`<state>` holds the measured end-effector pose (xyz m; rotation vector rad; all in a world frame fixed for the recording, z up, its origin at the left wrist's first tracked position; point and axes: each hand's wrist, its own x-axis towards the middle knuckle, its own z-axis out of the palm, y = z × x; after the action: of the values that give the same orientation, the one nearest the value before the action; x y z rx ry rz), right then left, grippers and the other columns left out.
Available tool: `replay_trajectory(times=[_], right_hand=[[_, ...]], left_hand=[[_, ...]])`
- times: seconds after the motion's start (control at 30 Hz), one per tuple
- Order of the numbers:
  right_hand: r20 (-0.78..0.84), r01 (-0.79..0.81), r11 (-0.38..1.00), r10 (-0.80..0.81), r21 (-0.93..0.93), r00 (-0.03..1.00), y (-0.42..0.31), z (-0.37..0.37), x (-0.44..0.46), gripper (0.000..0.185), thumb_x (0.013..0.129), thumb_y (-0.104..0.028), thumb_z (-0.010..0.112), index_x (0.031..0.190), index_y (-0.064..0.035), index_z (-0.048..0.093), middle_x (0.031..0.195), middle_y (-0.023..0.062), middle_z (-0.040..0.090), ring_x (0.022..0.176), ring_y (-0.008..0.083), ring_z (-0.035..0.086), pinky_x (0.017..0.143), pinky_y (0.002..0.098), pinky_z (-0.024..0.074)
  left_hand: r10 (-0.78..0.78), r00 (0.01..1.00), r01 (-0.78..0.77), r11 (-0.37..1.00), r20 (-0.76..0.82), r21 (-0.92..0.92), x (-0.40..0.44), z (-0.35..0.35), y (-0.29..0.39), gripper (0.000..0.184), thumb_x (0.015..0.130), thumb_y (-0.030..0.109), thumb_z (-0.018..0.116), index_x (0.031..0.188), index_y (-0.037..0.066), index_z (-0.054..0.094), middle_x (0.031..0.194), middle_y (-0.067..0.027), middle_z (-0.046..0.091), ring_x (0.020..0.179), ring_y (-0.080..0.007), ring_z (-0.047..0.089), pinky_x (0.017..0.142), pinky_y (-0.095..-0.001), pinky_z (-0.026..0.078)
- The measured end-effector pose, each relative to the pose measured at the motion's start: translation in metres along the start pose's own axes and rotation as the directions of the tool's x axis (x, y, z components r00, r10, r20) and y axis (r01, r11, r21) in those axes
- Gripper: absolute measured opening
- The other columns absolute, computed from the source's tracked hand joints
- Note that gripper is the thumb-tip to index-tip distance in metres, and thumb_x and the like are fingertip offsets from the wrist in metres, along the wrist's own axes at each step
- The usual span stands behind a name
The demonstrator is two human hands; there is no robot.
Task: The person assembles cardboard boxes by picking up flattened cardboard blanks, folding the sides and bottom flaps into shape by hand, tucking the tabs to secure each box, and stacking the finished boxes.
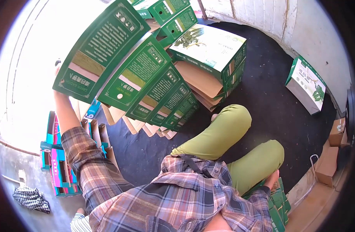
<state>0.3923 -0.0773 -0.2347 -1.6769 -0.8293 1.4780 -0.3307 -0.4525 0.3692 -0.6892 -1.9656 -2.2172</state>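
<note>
"Black sheeting is being spread over the floor, bright light being let in at the left. What is being touched by the left hand?"

"Its side of a tilted green box. The fingers are being lost in glare and behind the panel, so how far they are being closed cannot be told."

"And which way is the box being slanted?"

"Right of the hand, its long axis being angled up and rightward, just beside a row of green boxes."

"Is the right hand being used there?"

"No, the left is nearer; the right is being held low by the knee, near green cartons. Whether anything is being gripped cannot be told."
</note>
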Motion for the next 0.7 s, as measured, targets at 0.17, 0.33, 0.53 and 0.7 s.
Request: replay_trajectory(times=[0.17, 0.33, 0.53, 0.7], right_hand=[[-0.033, -0.025, 0.994, 0.021, -0.109, 0.999, -0.002, -0.001, -0.019, 0.026, 0.084, -0.017, 0.063, 0.105, -0.0030, 0.062, 0.094, 0.0079, 0.066, 0.082, 0.0175, 0.063, 0.068, 0.0293, 0.0513], [0.142, -0.092, 0.993, 0.081, 0.071, 0.986, -0.005, -0.011, -0.036, 0.026, 0.085, -0.020, 0.062, 0.106, -0.0057, 0.062, 0.088, 0.0027, 0.065, 0.069, 0.0129, 0.061, 0.056, 0.0236, 0.0492], [0.004, -0.146, 0.979, 0.147, 0.146, 0.989, -0.022, 0.004, -0.054, 0.026, 0.087, -0.018, 0.060, 0.110, -0.0062, 0.060, 0.088, 0.0023, 0.065, 0.069, 0.0126, 0.062, 0.056, 0.0245, 0.0512], [0.009, -0.089, 0.978, 0.089, 0.189, 0.996, -0.030, 0.013, -0.051, 0.026, 0.087, -0.017, 0.059, 0.111, -0.0051, 0.059, 0.089, 0.0030, 0.065, 0.069, 0.0131, 0.063, 0.056, 0.0246, 0.0515]], left_hand=[[-0.034, 0.999, 0.032, 0.994, 0.018, 0.104, 0.049, -0.078, -0.022, 0.026, 0.088, 0.027, 0.054, 0.103, 0.005, 0.056, 0.096, -0.0099, 0.063, 0.086, -0.0231, 0.061, 0.074, -0.0370, 0.051], [-0.064, 0.998, 0.057, 0.980, 0.029, 0.191, 0.097, -0.146, -0.026, 0.027, 0.087, 0.028, 0.055, 0.103, 0.006, 0.056, 0.096, -0.0094, 0.062, 0.087, -0.0235, 0.061, 0.074, -0.0383, 0.050], [-0.171, 0.958, 0.222, 0.951, -0.232, 0.217, 0.033, -0.082, 0.005, 0.028, 0.093, 0.019, 0.045, 0.112, 0.000, 0.055, 0.102, -0.0106, 0.059, 0.089, -0.0182, 0.058, 0.077, -0.0308, 0.049], [-0.021, 0.867, 0.315, 0.797, -0.497, 0.516, -0.007, -0.017, 0.049, 0.028, 0.094, 0.018, 0.044, 0.112, -0.001, 0.056, 0.107, -0.0118, 0.059, 0.092, -0.0181, 0.059, 0.078, -0.0308, 0.049]])
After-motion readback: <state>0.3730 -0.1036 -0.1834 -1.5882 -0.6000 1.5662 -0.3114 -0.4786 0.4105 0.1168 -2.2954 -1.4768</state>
